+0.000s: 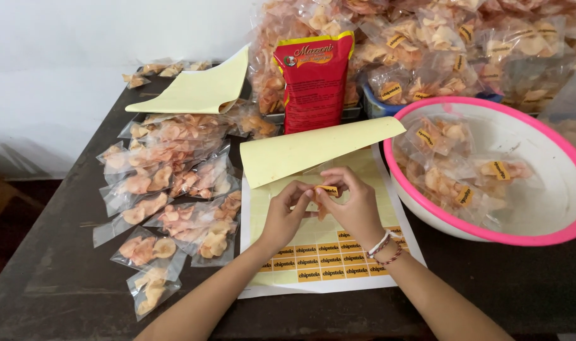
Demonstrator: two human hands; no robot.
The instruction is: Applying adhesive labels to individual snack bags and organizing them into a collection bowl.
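Note:
My left hand (283, 213) and my right hand (354, 205) meet above a yellow sticker sheet (329, 262) lying on the dark table. Both pinch a small clear packet of orange chips, and a little yellow label (329, 189) sits between the fingertips of my right hand. The packet is mostly hidden by my fingers. Rows of yellow labels remain along the sheet's near edge. A beaded bracelet circles my right wrist.
Several unlabelled chip packets (168, 196) lie to the left. A white bowl with a pink rim (427, 218) at the right holds labelled packets. Behind stand a red pouch (314, 82), a heap of packets (439, 44) and curled yellow backing sheets (199, 88).

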